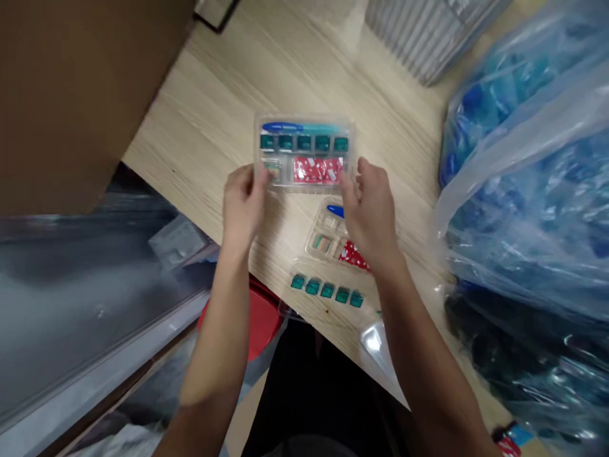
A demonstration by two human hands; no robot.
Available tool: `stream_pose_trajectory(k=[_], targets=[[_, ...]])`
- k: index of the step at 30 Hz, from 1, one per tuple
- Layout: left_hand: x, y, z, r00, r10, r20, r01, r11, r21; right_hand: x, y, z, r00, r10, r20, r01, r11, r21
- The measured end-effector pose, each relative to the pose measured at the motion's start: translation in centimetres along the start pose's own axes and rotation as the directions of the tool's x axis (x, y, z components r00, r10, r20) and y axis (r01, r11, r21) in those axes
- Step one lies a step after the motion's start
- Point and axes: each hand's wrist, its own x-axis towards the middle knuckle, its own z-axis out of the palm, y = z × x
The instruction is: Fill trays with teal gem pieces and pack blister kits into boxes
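Both hands hold a clear pack (pixel 304 152) just above the middle of the desk (pixel 223 108). The left hand (pixel 243 206) pinches the pack's near left corner, fingers curled around the rim. The right hand (pixel 368 212) pinches its right end in the same way.

Inside the pack, a blue pen (pixel 285 127) runs along the far side. Below it sits a row of 5 teal blocks (pixel 304 142), then a red packet (pixel 317 169) with white marks.

A second tray (pixel 328 279) lies open on the desk at its near edge, partly under the right wrist, with 5 more teal pieces (pixel 327 290) in a line.

Blue plastic bags (pixel 528 190) crowd the desk's right edge. A brown cardboard box (pixel 71 95) stands past the left edge, and a stack of clear trays (pixel 428 32) rests at the far side.
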Motion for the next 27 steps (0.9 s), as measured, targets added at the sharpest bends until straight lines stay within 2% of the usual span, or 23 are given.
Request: stream_pose_trajectory(k=[2,5,8,10,16,18,20,23,25,27], targets=[[-0.1,0.9,0.6,1.000,-0.003,-0.017,0.003,1.000,-0.006,3.4,0.8,1.5,0.996,0.089,0.024,-0.089,0.996,-0.023],[-0.8,1.6,0.8,0.999,-0.034,0.033,0.040,0.983,-0.179,5.3,1.5,1.8,0.980,0.183,0.078,-0.189,0.979,0.071],[-1.7,1.5,0.6,0.997,-0.031,0.072,0.052,0.948,-0.315,4.8,1.4,0.8,0.972,0.209,0.104,-0.230,0.937,0.264],[-2.2,1.1,0.5,0.998,-0.015,0.063,0.035,0.943,-0.330,4.4,1.2,0.3,0.974,0.207,0.090,-0.226,0.912,0.343],[-2.6,0.8,1.0,0.997,0.014,-0.077,-0.024,0.992,-0.122,4.8,1.3,0.1,0.980,0.157,0.120,-0.191,0.906,0.377],[-2.4,1.3,1.0,0.997,0.020,-0.073,-0.031,0.987,-0.156,5.0,1.3,-0.1,0.986,0.146,0.077,-0.164,0.903,0.396],[-2.4,2.0,1.0,0.999,0.010,-0.033,-0.018,0.966,-0.257,4.9,1.3,-0.3,0.992,0.122,0.019,-0.118,0.889,0.442],[-2.5,3.0,1.2,0.999,-0.032,-0.007,0.027,0.923,-0.384,4.6,1.3,-0.3,0.993,0.117,-0.017,-0.089,0.835,0.544],[-2.4,3.2,1.4,0.998,-0.055,-0.029,0.039,0.918,-0.395,4.5,1.4,-0.2,0.991,0.131,0.004,-0.110,0.816,0.567],[-2.2,3.0,1.6,0.995,-0.081,-0.059,0.057,0.940,-0.337,4.6,1.6,0.0,0.989,0.147,0.026,-0.139,0.845,0.517]])
